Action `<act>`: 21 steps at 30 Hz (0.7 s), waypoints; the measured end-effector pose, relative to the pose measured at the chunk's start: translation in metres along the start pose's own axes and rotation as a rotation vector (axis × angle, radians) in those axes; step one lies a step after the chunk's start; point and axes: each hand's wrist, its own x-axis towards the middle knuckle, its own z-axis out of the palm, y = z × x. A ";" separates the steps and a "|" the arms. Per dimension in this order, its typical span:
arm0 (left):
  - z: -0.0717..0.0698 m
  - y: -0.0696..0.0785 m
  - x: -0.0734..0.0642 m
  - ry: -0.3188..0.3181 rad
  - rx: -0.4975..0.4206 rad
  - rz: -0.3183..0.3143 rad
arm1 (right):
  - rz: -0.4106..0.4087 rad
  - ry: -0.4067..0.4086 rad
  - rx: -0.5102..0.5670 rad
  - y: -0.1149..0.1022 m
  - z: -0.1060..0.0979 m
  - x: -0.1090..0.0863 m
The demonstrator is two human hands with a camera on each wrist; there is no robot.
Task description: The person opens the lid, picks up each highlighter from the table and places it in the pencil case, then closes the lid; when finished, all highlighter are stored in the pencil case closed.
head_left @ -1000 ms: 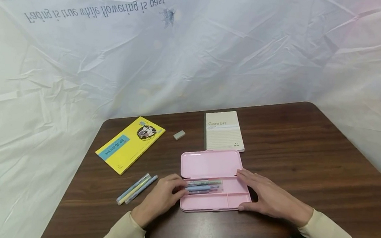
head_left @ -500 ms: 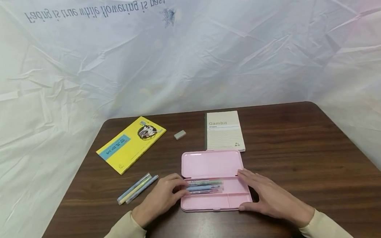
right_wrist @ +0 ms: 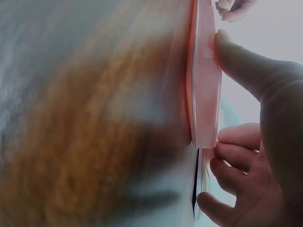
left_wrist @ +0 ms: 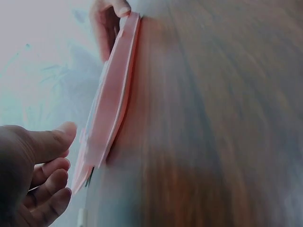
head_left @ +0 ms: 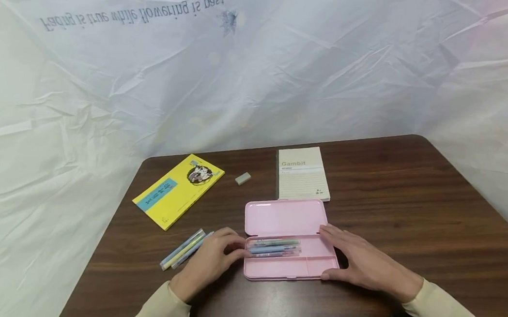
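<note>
A pink pencil case [head_left: 275, 268] lies on the table with its lid [head_left: 287, 219] swung back. Several pens [head_left: 272, 247] rest in its long rear compartment, toward the left end. My left hand [head_left: 210, 256] is beside the case's left end, its thumb and fingertips near the pen ends; in the left wrist view the loosely bent fingers [left_wrist: 54, 187] hold nothing. My right hand [head_left: 359, 262] holds the case's right end, thumb [right_wrist: 236, 59] at the front edge and fingers at the hinge side. More pens [head_left: 185, 249] lie together on the table, partly behind my left hand.
A yellow booklet [head_left: 177, 192] lies at the back left, with a small eraser [head_left: 242, 178] to its right. The white notebook [head_left: 304, 173] sits just behind the lid. The dark wooden table [head_left: 409, 197] ends at a draped white sheet [head_left: 285, 83].
My left hand has let go of the pens in the case and drawn back slightly to the left. My right hand stays at the case's right end. The view has shifted a little.
</note>
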 end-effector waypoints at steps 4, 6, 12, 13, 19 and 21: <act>-0.010 -0.008 -0.008 0.061 0.015 -0.027 | -0.011 0.012 -0.006 0.001 0.000 0.000; -0.014 -0.016 -0.013 0.113 0.021 -0.042 | -0.021 0.016 -0.010 0.002 0.000 0.000; -0.030 -0.044 -0.036 0.255 0.070 -0.081 | -0.030 0.019 -0.013 0.002 0.001 0.001; -0.033 -0.048 -0.041 0.266 0.077 -0.098 | -0.032 0.021 -0.013 0.002 0.001 0.001; -0.047 -0.063 -0.070 0.281 0.120 -0.219 | -0.045 0.025 -0.023 0.003 0.000 0.002; -0.050 -0.066 -0.077 0.287 0.137 -0.233 | -0.047 0.029 -0.021 0.004 0.000 0.001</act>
